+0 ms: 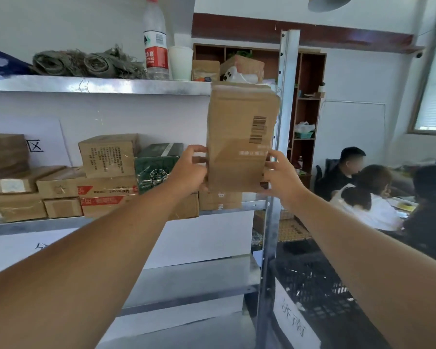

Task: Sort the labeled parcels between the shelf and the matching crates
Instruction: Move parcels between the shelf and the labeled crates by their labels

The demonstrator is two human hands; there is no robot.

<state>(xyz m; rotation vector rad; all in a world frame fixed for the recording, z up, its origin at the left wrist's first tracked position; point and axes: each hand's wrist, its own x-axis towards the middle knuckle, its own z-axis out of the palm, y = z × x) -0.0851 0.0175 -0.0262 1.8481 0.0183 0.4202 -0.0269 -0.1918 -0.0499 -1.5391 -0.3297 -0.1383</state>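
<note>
Hands come first: the left hand [189, 170] and the right hand [278, 176] each grip 1 side of a tall brown parcel [242, 137], fingers curled on its edges, in the middle of the frame. The parcel stands upright in the air, in front of the metal shelf [98, 86], with its barcode facing the camera. My guess is it is being read or put on the shelf. To do this well, hold both sides tight, keep it straight, and read the label before moving. More boxes [108, 157] sit at the left on the middle board. A black crate [310, 278] with a white sign waits at the lower right. Mind the shelf post [285, 102] just behind the parcel.
</note>
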